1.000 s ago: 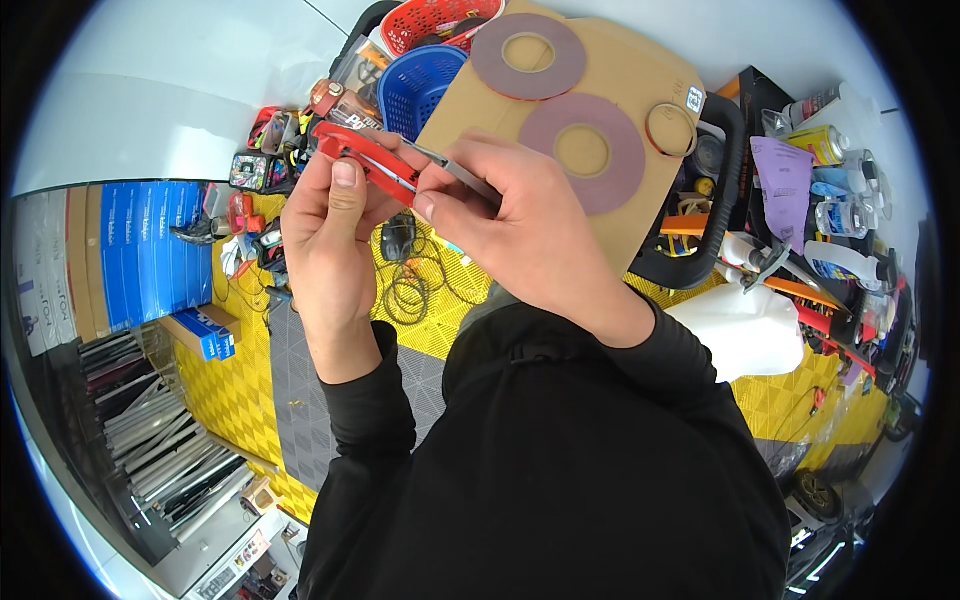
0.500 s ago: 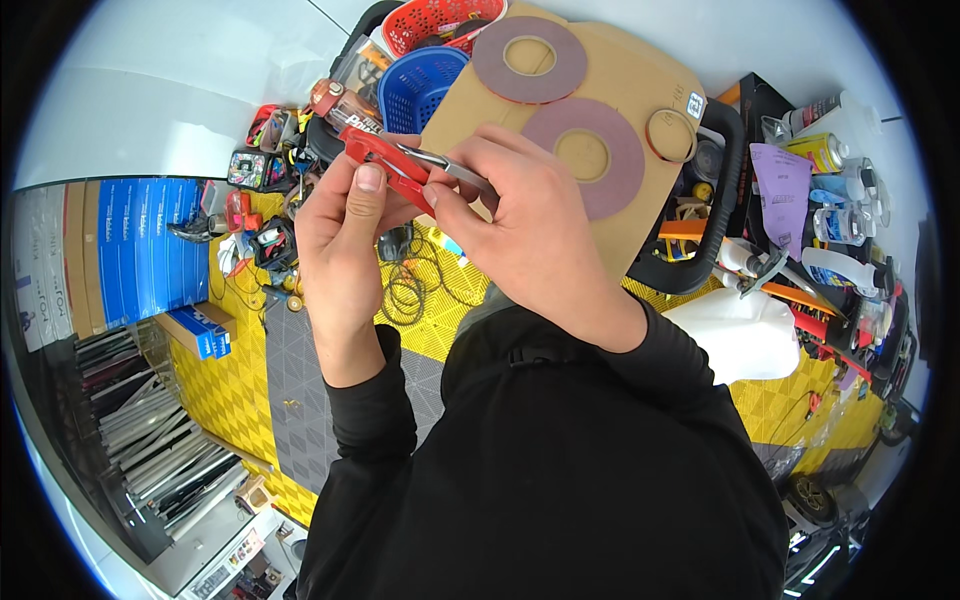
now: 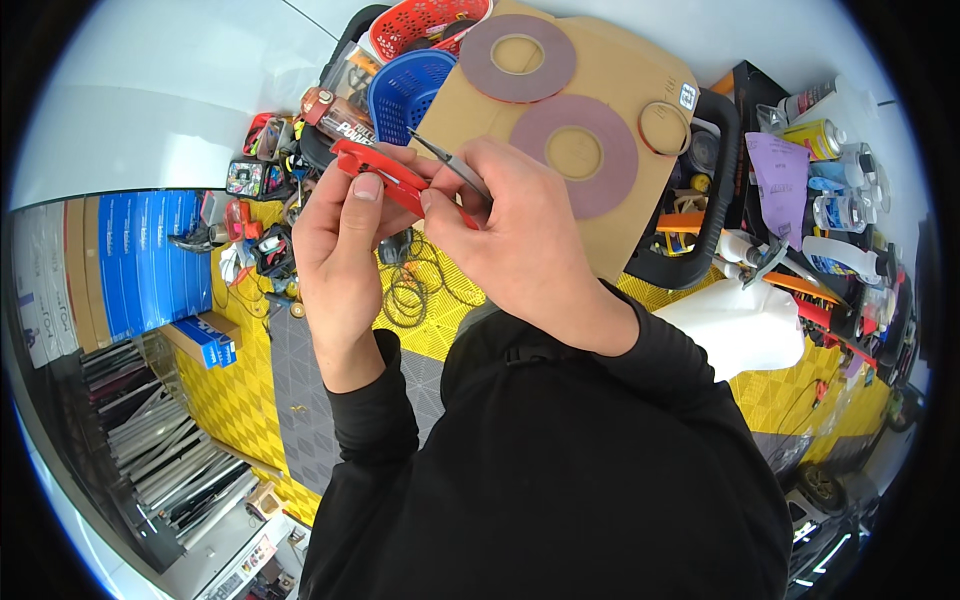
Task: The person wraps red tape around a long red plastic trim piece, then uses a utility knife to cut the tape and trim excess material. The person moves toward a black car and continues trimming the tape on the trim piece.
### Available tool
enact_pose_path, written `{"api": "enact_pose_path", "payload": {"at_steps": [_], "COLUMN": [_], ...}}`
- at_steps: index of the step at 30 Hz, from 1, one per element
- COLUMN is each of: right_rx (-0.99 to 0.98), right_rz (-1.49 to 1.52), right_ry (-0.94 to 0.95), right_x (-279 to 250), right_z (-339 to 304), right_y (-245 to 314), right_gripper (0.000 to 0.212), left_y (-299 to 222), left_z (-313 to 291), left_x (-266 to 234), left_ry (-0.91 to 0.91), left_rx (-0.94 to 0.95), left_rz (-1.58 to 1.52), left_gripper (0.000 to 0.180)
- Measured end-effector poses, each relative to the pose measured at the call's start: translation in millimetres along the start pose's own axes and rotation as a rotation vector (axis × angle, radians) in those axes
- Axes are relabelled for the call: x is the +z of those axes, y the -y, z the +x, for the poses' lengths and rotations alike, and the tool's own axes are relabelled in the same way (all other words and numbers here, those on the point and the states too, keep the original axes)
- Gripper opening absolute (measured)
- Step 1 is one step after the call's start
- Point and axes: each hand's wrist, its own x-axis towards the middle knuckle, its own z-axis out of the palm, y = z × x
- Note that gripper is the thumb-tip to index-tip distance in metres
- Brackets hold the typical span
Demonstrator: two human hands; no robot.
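My left hand (image 3: 345, 255) grips a flat red hand tool (image 3: 385, 177) with its thumb pressed on top. My right hand (image 3: 520, 245) pinches the same red tool from the right and also holds a thin dark metal tool (image 3: 450, 163) that angles up and left over it. Both hands are raised close to the camera, above the yellow tiled floor (image 3: 245, 390). Behind them lies a brown cardboard sheet (image 3: 620, 80) carrying two maroon tape rolls, one (image 3: 517, 60) at the top and one (image 3: 575, 150) lower down.
A blue basket (image 3: 405, 90) and a red basket (image 3: 425, 22) stand beside the cardboard. Black wire loops (image 3: 405, 300) lie on the floor under the hands. Spray cans and bottles (image 3: 830, 170) crowd the right side. Blue boxes (image 3: 150, 260) are stacked at the left.
Both hands have lifted the red tool slightly up and toward the camera. The thin metal tool has swung to point further up and left.
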Motion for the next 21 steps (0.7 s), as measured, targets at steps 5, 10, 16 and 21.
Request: {"api": "enact_pose_path", "payload": {"at_steps": [5,10,16,21], "right_rx": [-0.024,-0.084,-0.086,-0.073], "right_rz": [0.006,-0.038,-0.022,0.028], "right_ry": [-0.024,-0.047,-0.03,0.008], "right_x": [0.2,0.5,-1.4,-4.2], "right_z": [0.1,-0.4,0.6,-0.2], "right_y": [0.3,-1.5,-3.1,-3.2], "right_gripper": [0.018,0.019,0.019,0.018], "left_y": [-0.9,3.6,2.6,6.4], "left_z": [-1.7,-3.0,-2.5,-1.7], "left_x": [0.1,-1.9,-0.2,-5.0], "left_ry": [-0.004,0.066,0.086,0.063], "left_rx": [-0.007,0.076,0.077,0.043], "left_rz": [0.051,0.054,0.07,0.075], "left_gripper": [0.028,0.022,0.02,0.025]}}
